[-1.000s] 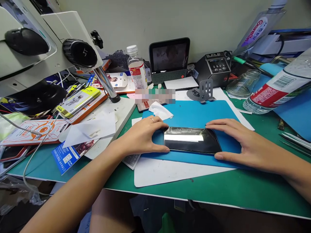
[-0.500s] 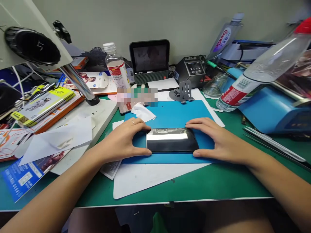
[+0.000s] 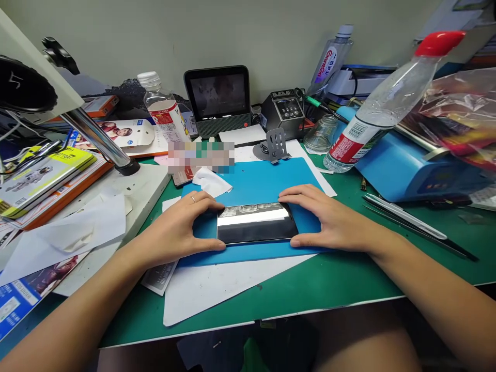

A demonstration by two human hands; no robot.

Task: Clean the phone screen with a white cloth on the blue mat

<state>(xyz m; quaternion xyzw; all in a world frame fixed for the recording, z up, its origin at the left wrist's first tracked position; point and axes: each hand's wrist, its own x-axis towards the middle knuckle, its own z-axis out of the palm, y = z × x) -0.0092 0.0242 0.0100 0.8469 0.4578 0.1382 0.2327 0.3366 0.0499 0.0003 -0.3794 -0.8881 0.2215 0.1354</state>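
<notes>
A smartphone point(image 3: 256, 227) with a dark, glossy screen lies sideways over a blue mat point(image 3: 259, 181), a bright band of reflection across its glass. My left hand point(image 3: 182, 222) grips its left end, thumb at the near corner and fingers at the far corner. At the right end, my right hand point(image 3: 329, 222) holds the near and far corners in the same way. A crumpled white wipe point(image 3: 212, 182) rests on the mat beyond my left hand. White paper point(image 3: 209, 289) sticks out from under the mat's near side.
Tweezers point(image 3: 411, 222) lie right of my right hand. A tilted bottle with a red cap point(image 3: 372, 124) leans by a blue machine point(image 3: 414, 165). A phone stand point(image 3: 276, 144) and a small screen point(image 3: 219, 95) are behind. Left are a metal post point(image 3: 101, 139) and boxes point(image 3: 46, 175).
The camera view has turned to the right, so everything appears shifted left. Both hands keep the same hold on the smartphone, which stays over the mat.
</notes>
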